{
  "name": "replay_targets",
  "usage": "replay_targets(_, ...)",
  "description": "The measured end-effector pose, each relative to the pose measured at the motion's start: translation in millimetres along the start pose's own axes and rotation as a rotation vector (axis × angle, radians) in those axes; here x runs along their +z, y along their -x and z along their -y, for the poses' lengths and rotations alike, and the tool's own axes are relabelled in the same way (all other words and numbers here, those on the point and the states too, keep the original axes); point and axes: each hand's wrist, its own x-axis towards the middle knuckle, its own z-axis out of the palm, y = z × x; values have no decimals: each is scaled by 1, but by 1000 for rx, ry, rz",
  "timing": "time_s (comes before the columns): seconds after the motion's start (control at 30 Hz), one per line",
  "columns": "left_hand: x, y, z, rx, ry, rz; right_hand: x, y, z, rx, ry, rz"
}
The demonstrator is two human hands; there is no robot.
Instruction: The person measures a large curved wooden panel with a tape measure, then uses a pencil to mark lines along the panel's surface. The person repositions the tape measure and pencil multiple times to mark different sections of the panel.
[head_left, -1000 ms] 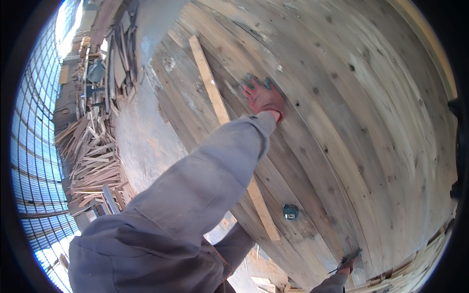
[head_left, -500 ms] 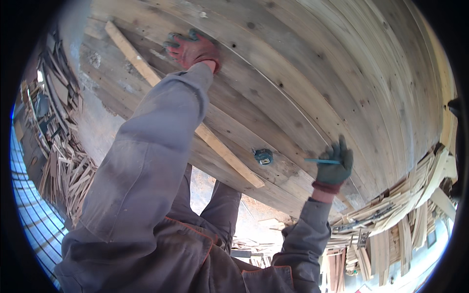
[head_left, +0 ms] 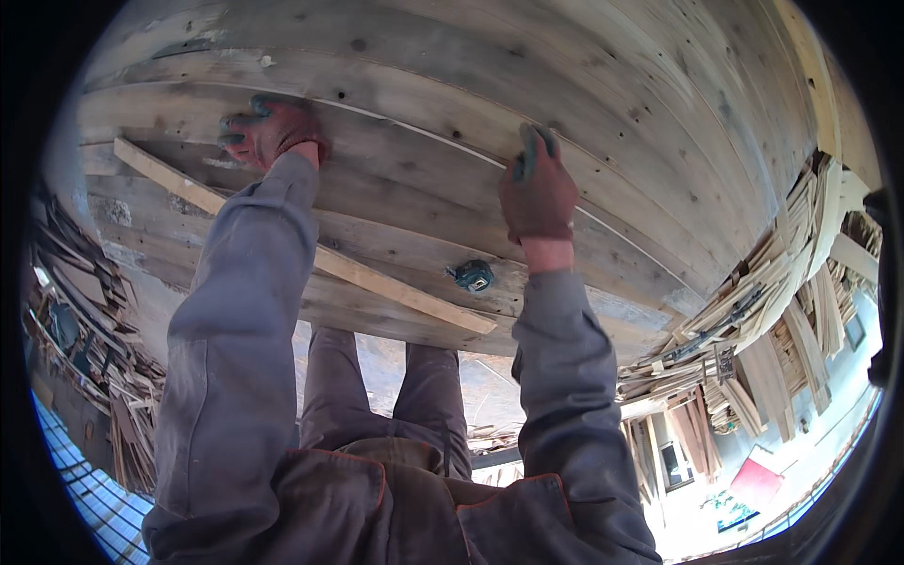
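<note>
A large panel of weathered wooden planks (head_left: 603, 113) lies in front of me. A thin pale curved line (head_left: 424, 132) runs across it. My left hand (head_left: 273, 132), in a reddish glove with teal fingertips, presses flat on the planks at the left end of that line. My right hand (head_left: 537, 188), gloved the same way, rests on the line farther right, its fingers curled around a teal marker that is mostly hidden. A small teal tape measure (head_left: 474, 275) lies just below and left of my right wrist. A long pale wooden slat (head_left: 377, 282) lies diagonally across the planks under my left forearm.
Heaps of thin wood strips and offcuts lie at the left (head_left: 85, 348) and at the right (head_left: 753, 311). The panel's near edge (head_left: 424, 334) runs just above my knees. A red sheet (head_left: 758, 480) lies on the floor at the lower right.
My right hand has moved up and to the left, from the panel's near right edge onto the curved line. My left hand stays pressed on the planks. My view has tilted down.
</note>
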Motion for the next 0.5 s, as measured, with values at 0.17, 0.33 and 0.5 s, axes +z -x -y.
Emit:
replay_targets(0.17, 3, -4, 3, 29, -27, 9, 11, -21, 3, 59, 192, 141)
replay_targets(0.33, 4, -5, 7, -4, -69, 54, 27, 2, -13, 27, 113, 5)
replay_targets(0.5, 19, -13, 23, 14, -26, 175, 39, 9, -37, -1, 155, -91)
